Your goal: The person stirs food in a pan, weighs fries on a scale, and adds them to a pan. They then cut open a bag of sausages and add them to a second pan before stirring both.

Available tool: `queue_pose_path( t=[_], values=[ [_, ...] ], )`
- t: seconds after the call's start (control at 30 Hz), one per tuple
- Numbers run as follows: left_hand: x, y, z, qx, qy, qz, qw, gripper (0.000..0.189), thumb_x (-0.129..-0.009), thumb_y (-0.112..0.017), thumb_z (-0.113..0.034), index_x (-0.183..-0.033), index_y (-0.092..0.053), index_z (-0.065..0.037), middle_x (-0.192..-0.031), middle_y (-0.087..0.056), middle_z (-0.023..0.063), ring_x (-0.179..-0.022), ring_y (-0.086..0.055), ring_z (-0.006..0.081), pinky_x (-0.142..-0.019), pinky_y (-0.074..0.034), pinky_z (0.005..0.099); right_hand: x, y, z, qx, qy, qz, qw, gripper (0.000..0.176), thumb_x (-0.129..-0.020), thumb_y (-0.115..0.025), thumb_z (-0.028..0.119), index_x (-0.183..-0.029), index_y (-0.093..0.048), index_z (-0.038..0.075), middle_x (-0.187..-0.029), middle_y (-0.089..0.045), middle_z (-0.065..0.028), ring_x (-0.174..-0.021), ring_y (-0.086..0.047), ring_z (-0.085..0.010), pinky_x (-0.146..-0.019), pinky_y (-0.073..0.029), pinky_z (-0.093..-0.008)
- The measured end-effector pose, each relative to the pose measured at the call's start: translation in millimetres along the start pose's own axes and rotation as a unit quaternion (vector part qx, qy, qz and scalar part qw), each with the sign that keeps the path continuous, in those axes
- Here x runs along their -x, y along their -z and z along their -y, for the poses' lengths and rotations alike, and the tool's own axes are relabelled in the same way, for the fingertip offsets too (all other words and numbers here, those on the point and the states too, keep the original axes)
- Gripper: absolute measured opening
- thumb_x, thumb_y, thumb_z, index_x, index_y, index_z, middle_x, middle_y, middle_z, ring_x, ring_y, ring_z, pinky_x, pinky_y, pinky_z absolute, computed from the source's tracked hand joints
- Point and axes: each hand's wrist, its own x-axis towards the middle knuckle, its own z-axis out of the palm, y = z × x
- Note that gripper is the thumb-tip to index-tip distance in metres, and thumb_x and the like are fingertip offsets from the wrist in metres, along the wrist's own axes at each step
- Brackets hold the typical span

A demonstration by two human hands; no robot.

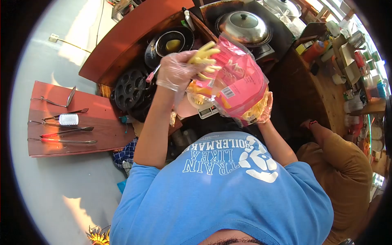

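My left hand (174, 70) wears a clear plastic glove and is closed round several pale yellow strips (206, 57) that look like fries. They stick out at the open mouth of a pink plastic bag (243, 81). Cupped under the bag's lower right side, my right hand (265, 110) grips it, and more yellow pieces show through the clear part. Below the bag's mouth, a bowl (196, 99) with some yellow pieces in it rests on a small digital scale (207, 112), partly hidden by the bag.
A domed steel lid (244, 27) covers a pan at the top. Farther left are a frying pan (165, 44) and a round-welled mould pan (130, 89). Tongs (67, 131) lie on a red board (87, 143). Another person (339, 163) is at the right.
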Motion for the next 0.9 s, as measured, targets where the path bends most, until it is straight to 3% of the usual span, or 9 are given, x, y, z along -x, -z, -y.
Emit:
queue_pose_path(
  t=[0.2, 0.23, 0.3, 0.33, 0.47, 0.53, 0.63, 0.67, 0.9],
  values=[
    [-3, -24, 27, -0.124, 0.055, 0.095, 0.986, 0.031, -0.084, -0.071, -0.009, -0.112, -0.067, 0.003, -0.08, -0.071, 0.0058, -0.059, -0.063, 0.0085, -0.049, -0.05, 0.0226, -12, -19, -14, -0.003, 0.004, 0.02, 1.0, 0.066, -0.085, -0.058, 0.059, -0.133, -0.054, 0.015, -0.132, -0.058, -0.0092, -0.118, -0.056, -0.032, -0.099, -0.045, -0.0547],
    [-4, -25, 33, -0.319, -0.113, 0.12, 0.933, 0.025, -0.085, -0.069, -0.01, -0.107, -0.068, 0.0, -0.083, -0.071, 0.0069, -0.063, -0.064, 0.013, -0.054, -0.051, 0.0272, -13, -20, -14, -0.002, 0.007, 0.022, 1.0, 0.066, -0.085, -0.058, 0.059, -0.134, -0.053, 0.015, -0.133, -0.057, -0.0091, -0.119, -0.055, -0.0319, -0.1, -0.045, -0.0543],
    [-7, -27, 43, -0.631, -0.412, 0.141, 0.643, 0.016, -0.086, -0.064, -0.014, -0.098, -0.071, -0.006, -0.089, -0.07, 0.0091, -0.072, -0.067, 0.0219, -0.065, -0.053, 0.0365, -14, -23, -16, 0.002, 0.012, 0.015, 1.0, 0.066, -0.085, -0.057, 0.059, -0.134, -0.053, 0.015, -0.134, -0.056, -0.0092, -0.121, -0.054, -0.0318, -0.1, -0.044, -0.054],
    [-7, -30, 49, -0.565, -0.353, 0.125, 0.736, 0.013, -0.084, -0.063, -0.016, -0.092, -0.071, -0.009, -0.091, -0.068, 0.0098, -0.08, -0.066, 0.0285, -0.072, -0.052, 0.0412, -14, -23, -17, 0.004, 0.014, 0.011, 1.0, 0.066, -0.086, -0.057, 0.059, -0.135, -0.052, 0.015, -0.134, -0.056, -0.0092, -0.121, -0.054, -0.0318, -0.101, -0.044, -0.0538],
    [-2, -32, 15, -0.547, -0.395, 0.111, 0.73, 0.015, -0.081, -0.064, -0.015, -0.092, -0.071, -0.009, -0.085, -0.067, 0.0089, -0.075, -0.065, 0.0272, -0.067, -0.052, 0.04, -16, -24, -23, -0.005, 0.01, 0.009, 1.0, 0.066, -0.086, -0.056, 0.058, -0.135, -0.052, 0.015, -0.135, -0.056, -0.0093, -0.123, -0.052, -0.0319, -0.102, -0.042, -0.054],
    [-7, -28, 15, -0.569, -0.454, 0.119, 0.676, 0.015, -0.08, -0.066, -0.017, -0.092, -0.071, -0.009, -0.082, -0.066, 0.0078, -0.07, -0.064, 0.0269, -0.061, -0.051, 0.0406, -15, -23, -22, -0.004, 0.008, 0.015, 1.0, 0.066, -0.086, -0.057, 0.058, -0.136, -0.051, 0.015, -0.135, -0.055, -0.0091, -0.123, -0.052, -0.0318, -0.103, -0.042, -0.0537],
    [-7, -28, 0, -0.547, -0.444, 0.112, 0.701, 0.017, -0.082, -0.068, -0.021, -0.093, -0.072, -0.008, -0.078, -0.067, 0.01, -0.067, -0.063, 0.0287, -0.058, -0.051, 0.0402, -14, -20, -22, -0.007, 0.001, 0.018, 1.0, 0.066, -0.086, -0.057, 0.058, -0.136, -0.051, 0.015, -0.136, -0.055, -0.009, -0.123, -0.052, -0.0317, -0.103, -0.042, -0.0534],
    [-1, -32, -10, -0.463, -0.332, 0.106, 0.815, 0.022, -0.08, -0.069, -0.022, -0.096, -0.073, -0.007, -0.077, -0.067, 0.0137, -0.067, -0.064, 0.0313, -0.059, -0.051, 0.0393, -15, -16, -21, -0.003, 0.004, 0.011, 1.0, 0.066, -0.086, -0.058, 0.057, -0.136, -0.051, 0.014, -0.136, -0.055, -0.009, -0.123, -0.052, -0.0315, -0.103, -0.042, -0.0531],
    [-12, -32, 29, -0.489, -0.363, 0.102, 0.786, 0.032, -0.078, -0.069, -0.019, -0.107, -0.07, -0.006, -0.085, -0.068, 0.0188, -0.075, -0.066, 0.0331, -0.07, -0.053, 0.0384, -16, -1, -17, 0.024, 0.036, -0.006, 0.999, 0.065, -0.087, -0.058, 0.056, -0.138, -0.048, 0.017, -0.138, -0.053, -0.0082, -0.125, -0.051, -0.0308, -0.103, -0.043, -0.0524]
  ],
)
